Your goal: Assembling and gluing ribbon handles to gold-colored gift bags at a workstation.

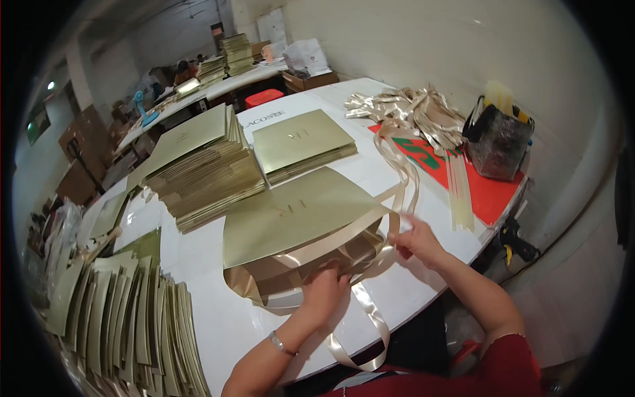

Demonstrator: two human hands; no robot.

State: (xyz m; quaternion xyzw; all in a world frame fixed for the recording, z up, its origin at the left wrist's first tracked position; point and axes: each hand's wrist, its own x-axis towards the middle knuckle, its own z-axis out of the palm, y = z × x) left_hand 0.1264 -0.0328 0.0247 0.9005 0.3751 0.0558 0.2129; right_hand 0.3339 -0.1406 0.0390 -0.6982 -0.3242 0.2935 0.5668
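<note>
A gold paper bag point(297, 208) lies flat in front of me, its mouth gaping toward me and showing a paler inside. My left hand point(323, 291) reaches into that mouth, with the fingertips hidden by the bag. At the bag's right corner, my right hand point(418, 242) is closed, thumb and fingers pinching a satin ribbon. This cream ribbon point(374, 317) runs across the opening, and a loop hangs over the table's near edge. Another length of ribbon trails from the corner up toward the far pile.
Stacks of gold bags point(205, 175) and a lower stack point(304, 142) stand beyond. Folded gold pieces point(132, 317) fan out at left. A ribbon heap point(423, 116), pale glue sticks point(460, 192) and a dark pouch point(499, 142) lie far right. A glue gun point(517, 239) hangs by the table edge.
</note>
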